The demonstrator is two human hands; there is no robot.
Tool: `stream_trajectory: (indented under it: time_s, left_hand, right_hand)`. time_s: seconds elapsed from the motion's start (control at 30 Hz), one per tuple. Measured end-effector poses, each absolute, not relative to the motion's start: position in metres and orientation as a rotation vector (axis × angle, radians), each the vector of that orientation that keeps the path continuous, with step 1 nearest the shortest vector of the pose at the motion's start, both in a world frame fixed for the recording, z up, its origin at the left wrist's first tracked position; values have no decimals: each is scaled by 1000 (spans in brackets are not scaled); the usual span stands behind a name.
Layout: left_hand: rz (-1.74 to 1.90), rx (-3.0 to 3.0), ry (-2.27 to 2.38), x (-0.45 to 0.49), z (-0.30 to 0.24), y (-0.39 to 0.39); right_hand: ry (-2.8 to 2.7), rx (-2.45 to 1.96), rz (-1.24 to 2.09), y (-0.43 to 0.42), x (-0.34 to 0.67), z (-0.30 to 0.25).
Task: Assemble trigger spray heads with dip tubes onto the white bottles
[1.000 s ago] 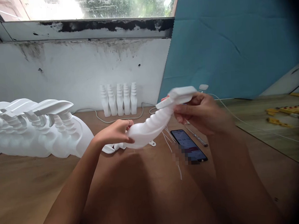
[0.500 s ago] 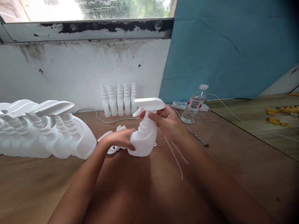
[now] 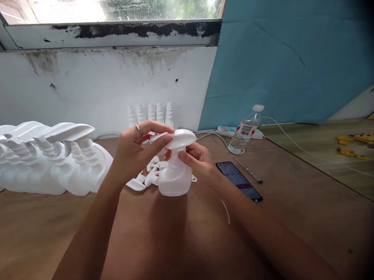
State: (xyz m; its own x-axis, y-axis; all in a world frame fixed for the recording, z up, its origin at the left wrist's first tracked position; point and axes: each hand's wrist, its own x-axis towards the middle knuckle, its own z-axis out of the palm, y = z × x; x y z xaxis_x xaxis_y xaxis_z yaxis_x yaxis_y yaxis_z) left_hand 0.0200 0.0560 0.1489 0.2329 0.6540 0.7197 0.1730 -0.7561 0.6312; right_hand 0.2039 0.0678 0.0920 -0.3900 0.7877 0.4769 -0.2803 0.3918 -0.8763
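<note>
A white spray bottle (image 3: 175, 179) stands upright on the wooden table (image 3: 54, 228) in front of me. My left hand (image 3: 137, 148), with a ring on one finger, pinches the white trigger head (image 3: 182, 139) on top of the bottle from the left. My right hand (image 3: 197, 158) wraps round the bottle's ribbed neck just under the head. Several loose white trigger heads (image 3: 143, 180) lie on the table just left of the bottle.
A row of assembled white spray bottles (image 3: 51, 162) lies at the left. Several headless bottles (image 3: 150, 112) stand against the wall. A phone (image 3: 239, 181), a thin metal tool (image 3: 249, 172), a water bottle (image 3: 244, 131), a white cable (image 3: 286, 137) and a white tube (image 3: 226, 211) lie to the right.
The bottle went from tilted in the air to standing on the table. My left hand moved from the bottle's base up to the trigger head.
</note>
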Motion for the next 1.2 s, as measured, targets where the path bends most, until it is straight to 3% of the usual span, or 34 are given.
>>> stream_trajectory:
  time_s: [0.3, 1.2]
  left_hand:
    - [1736, 2256, 873, 27, 144, 57]
    - [1625, 2399, 793, 27, 152, 50]
  right_hand:
    - [-1530, -451, 1241, 59, 195, 93]
    - [-1332, -650, 960, 48, 174, 88]
